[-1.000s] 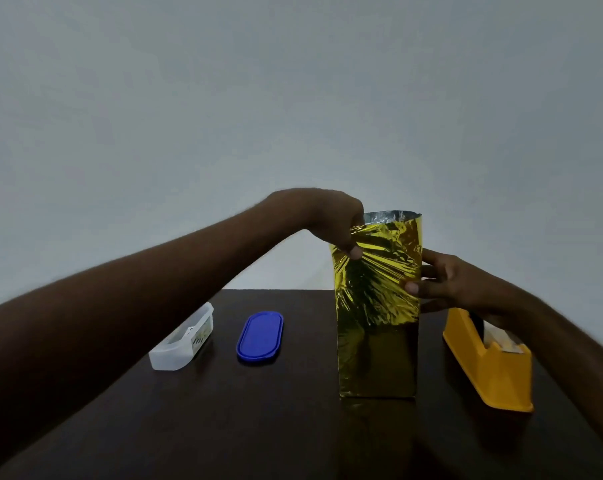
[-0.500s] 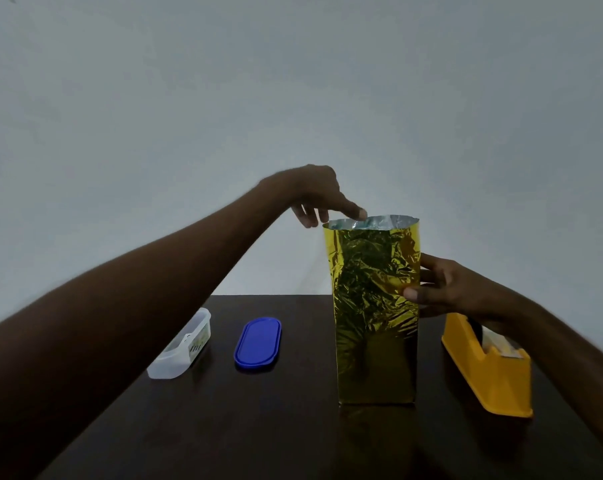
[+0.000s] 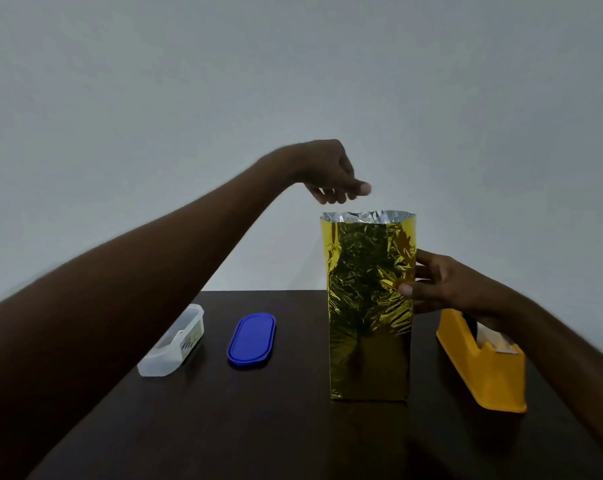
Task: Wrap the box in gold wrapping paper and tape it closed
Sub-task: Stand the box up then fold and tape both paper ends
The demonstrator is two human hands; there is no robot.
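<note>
The box stands upright on the dark table (image 3: 258, 427), wrapped in crinkled gold paper (image 3: 369, 306) whose silver inner side shows at the open top rim. The box itself is hidden inside the paper. My right hand (image 3: 438, 282) grips the paper's right side at mid height, thumb on the front face and fingers behind. My left hand (image 3: 331, 174) hovers just above and left of the open top, fingers loosely curled, holding nothing and not touching the paper. A yellow tape dispenser (image 3: 483, 368) sits right of the box, under my right wrist.
A clear plastic container (image 3: 171, 341) lies at the left of the table, and its blue oval lid (image 3: 252, 339) lies flat between it and the wrapped box. A plain pale wall stands behind the table's far edge.
My left hand let go of the paper's upper left corner and rose above the open top. The top of the paper sprang back upright. My right hand kept its grip.
</note>
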